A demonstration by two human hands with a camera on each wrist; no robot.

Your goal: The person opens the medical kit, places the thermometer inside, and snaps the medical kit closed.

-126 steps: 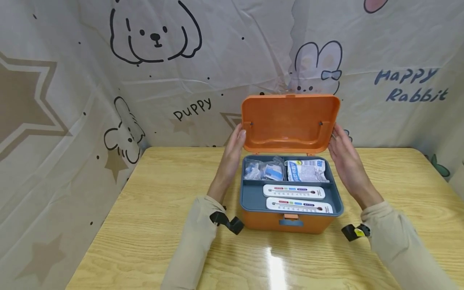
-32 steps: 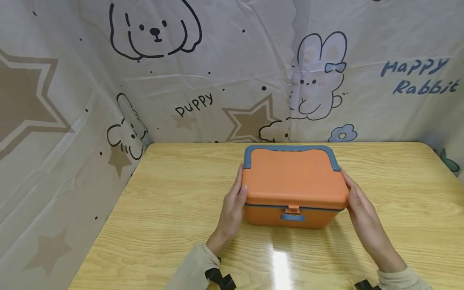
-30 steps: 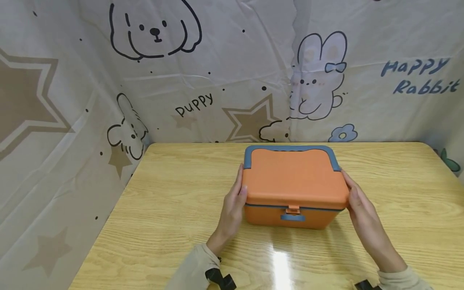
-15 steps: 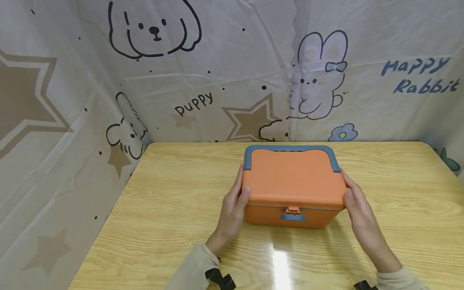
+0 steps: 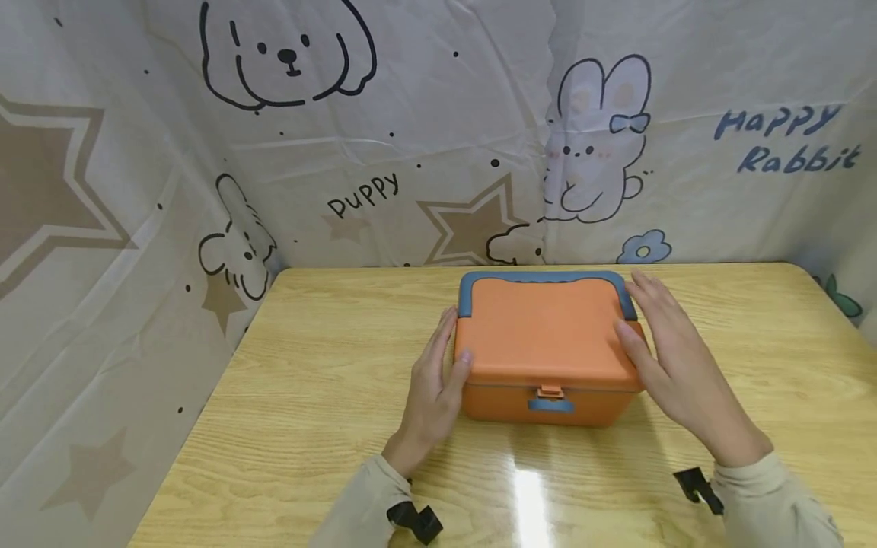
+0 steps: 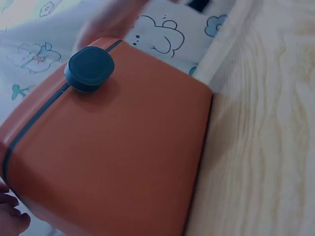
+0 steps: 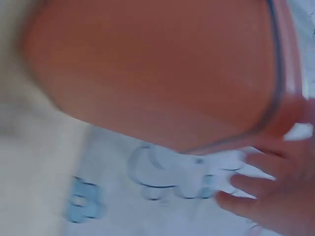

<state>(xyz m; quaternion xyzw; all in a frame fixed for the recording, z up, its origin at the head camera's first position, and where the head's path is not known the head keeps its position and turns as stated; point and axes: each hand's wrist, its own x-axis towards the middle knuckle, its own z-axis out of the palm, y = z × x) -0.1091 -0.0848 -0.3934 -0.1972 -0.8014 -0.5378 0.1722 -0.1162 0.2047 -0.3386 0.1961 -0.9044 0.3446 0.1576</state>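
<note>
A closed orange storage box (image 5: 548, 335) with a blue handle (image 5: 541, 277) folded along its lid's back edge stands on the table. My left hand (image 5: 432, 388) lies along the box's left side, its thumb at the lid's front left corner. At the right side is my right hand (image 5: 692, 380), fingers stretched forward past the lid and thumb over its right edge. The front latch shows an orange tab above a blue piece (image 5: 551, 406). In the left wrist view, that blue piece (image 6: 89, 69) protrudes from the front face. Blurred right-hand fingers (image 7: 266, 191) appear in the right wrist view.
The wood-grain table (image 5: 308, 426) extends on both sides of the box. Behind it hangs a pale cloth (image 5: 384, 91) printed with cartoon animals and stars. A black strap (image 5: 415, 522) sits at the left wrist, and another black strap (image 5: 699, 489) at the right.
The lid, upright in the oldest frame, has swung down over the contents. Its seam has narrowed. My right hand has shifted from the right side, forward and up, with its thumb over the lid.
</note>
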